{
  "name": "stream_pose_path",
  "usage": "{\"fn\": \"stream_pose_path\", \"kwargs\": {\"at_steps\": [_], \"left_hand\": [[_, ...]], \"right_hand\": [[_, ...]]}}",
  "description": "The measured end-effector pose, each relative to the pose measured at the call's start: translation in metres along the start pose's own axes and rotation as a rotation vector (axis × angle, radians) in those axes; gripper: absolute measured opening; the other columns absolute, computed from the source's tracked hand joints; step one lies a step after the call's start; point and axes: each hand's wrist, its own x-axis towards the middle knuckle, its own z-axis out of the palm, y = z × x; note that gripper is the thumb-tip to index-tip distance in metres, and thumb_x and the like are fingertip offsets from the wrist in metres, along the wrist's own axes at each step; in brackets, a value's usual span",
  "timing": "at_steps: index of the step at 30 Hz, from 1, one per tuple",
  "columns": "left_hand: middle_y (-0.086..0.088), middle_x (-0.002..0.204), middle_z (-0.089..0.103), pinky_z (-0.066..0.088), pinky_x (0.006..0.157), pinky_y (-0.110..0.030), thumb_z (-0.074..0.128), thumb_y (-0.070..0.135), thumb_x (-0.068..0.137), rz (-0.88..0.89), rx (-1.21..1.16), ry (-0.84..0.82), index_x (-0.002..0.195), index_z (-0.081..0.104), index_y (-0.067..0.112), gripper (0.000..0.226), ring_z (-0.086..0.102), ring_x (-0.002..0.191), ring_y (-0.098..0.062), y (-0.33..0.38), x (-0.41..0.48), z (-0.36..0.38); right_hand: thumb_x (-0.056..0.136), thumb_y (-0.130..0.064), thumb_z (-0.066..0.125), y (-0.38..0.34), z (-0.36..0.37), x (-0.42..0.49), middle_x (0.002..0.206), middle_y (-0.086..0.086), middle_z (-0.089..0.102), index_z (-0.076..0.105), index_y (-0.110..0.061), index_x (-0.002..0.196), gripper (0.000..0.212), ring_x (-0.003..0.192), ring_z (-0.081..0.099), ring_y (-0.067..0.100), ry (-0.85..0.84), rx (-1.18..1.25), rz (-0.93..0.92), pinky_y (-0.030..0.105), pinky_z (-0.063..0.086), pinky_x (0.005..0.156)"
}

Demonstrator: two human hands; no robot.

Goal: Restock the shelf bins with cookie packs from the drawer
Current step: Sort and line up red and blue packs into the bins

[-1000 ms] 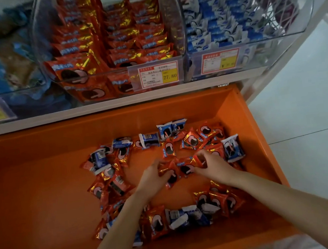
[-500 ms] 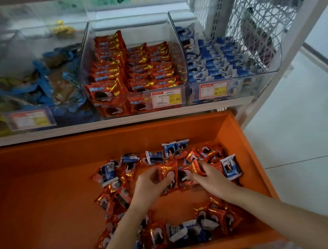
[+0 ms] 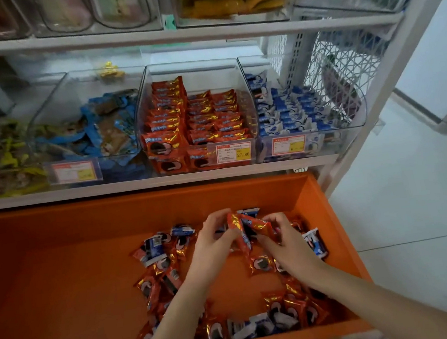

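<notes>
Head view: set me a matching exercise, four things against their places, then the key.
Things:
1. red-pack bin
2. blue-and-white-pack bin
3. orange drawer
4. held red packs

Places:
a. pulled open below the shelf
b. pinched between left hand and right hand
c. behind the 27.80 price tag
d. right end of the bin row

Pairs: 1-c, 2-d, 3-a, 4-b.

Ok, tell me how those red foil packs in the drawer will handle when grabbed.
Probably light: the left hand and right hand hold several red packs between fingertips. The glossy foil looks slippery, and crinkled wrappers suggest they flex.
</notes>
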Motion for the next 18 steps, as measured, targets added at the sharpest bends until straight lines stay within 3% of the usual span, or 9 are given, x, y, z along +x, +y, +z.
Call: {"fn": "stream_pose_path", "kwargs": {"at_steps": [3, 5, 9, 12, 15, 16, 18], "left_hand": [[0.017, 0.121, 0.049, 0.049, 0.069, -0.012, 0.067, 0.017, 0.088, 0.015, 0.023, -0.030, 0.131, 0.039, 0.032, 0.053, 0.054, 0.108, -0.004, 0.007, -0.007, -0.004], [0.013, 0.120, 0.052, 0.048, 0.066, -0.007, 0.069, 0.012, 0.085, 0.042, 0.056, 0.022, 0.125, 0.042, 0.026, 0.051, 0.056, 0.105, -0.004, 0.008, -0.011, -0.005], [0.012, 0.117, 0.059, 0.047, 0.079, -0.007, 0.067, 0.019, 0.087, 0.153, 0.206, 0.082, 0.115, 0.051, 0.031, 0.034, 0.057, 0.107, -0.002, 0.004, -0.020, -0.003], [0.023, 0.120, 0.052, 0.044, 0.087, -0.008, 0.072, 0.026, 0.083, 0.203, 0.256, 0.019, 0.127, 0.047, 0.035, 0.052, 0.050, 0.112, 0.008, 0.005, -0.028, 0.000], [0.019, 0.131, 0.046, 0.043, 0.099, -0.014, 0.078, 0.020, 0.077, 0.251, 0.306, 0.012, 0.137, 0.041, 0.034, 0.072, 0.046, 0.119, 0.004, 0.008, -0.030, 0.001], [0.020, 0.130, 0.046, 0.041, 0.099, -0.012, 0.078, 0.017, 0.077, 0.285, 0.319, 0.040, 0.134, 0.041, 0.036, 0.071, 0.045, 0.119, 0.005, 0.011, -0.030, 0.000], [0.023, 0.124, 0.049, 0.039, 0.094, -0.005, 0.076, 0.014, 0.078, 0.347, 0.335, 0.114, 0.128, 0.046, 0.036, 0.062, 0.046, 0.115, 0.009, 0.018, -0.028, -0.005]], "right_hand": [[0.094, -0.028, 0.056, -0.010, -0.001, -0.004, 0.097, 0.008, 0.065, 0.044, -0.023, 0.112, 0.021, 0.085, 0.067, 0.027, -0.007, 0.071, 0.038, 0.030, 0.055, 0.068], [0.093, -0.032, 0.056, -0.015, -0.001, -0.008, 0.095, 0.005, 0.065, 0.044, -0.024, 0.110, 0.022, 0.086, 0.067, 0.024, -0.008, 0.097, 0.056, 0.027, 0.055, 0.068], [0.093, -0.035, 0.056, -0.024, 0.000, -0.012, 0.097, 0.006, 0.066, 0.046, -0.019, 0.112, 0.027, 0.090, 0.065, 0.026, -0.002, 0.149, 0.100, 0.038, 0.053, 0.079], [0.093, -0.039, 0.055, -0.026, 0.002, -0.012, 0.104, 0.000, 0.063, 0.044, -0.021, 0.118, 0.033, 0.094, 0.065, 0.018, -0.014, 0.191, 0.175, 0.040, 0.055, 0.086], [0.093, -0.042, 0.055, -0.031, 0.002, -0.009, 0.106, -0.002, 0.062, 0.045, -0.023, 0.121, 0.035, 0.094, 0.066, 0.019, -0.012, 0.236, 0.194, 0.046, 0.055, 0.086], [0.093, -0.042, 0.055, -0.033, 0.001, -0.009, 0.106, -0.001, 0.063, 0.046, -0.022, 0.121, 0.035, 0.090, 0.068, 0.017, -0.017, 0.260, 0.184, 0.042, 0.057, 0.082], [0.093, -0.038, 0.055, -0.040, -0.002, -0.007, 0.106, -0.004, 0.063, 0.048, -0.021, 0.119, 0.032, 0.082, 0.068, 0.003, -0.039, 0.285, 0.151, 0.019, 0.056, 0.069]]}}
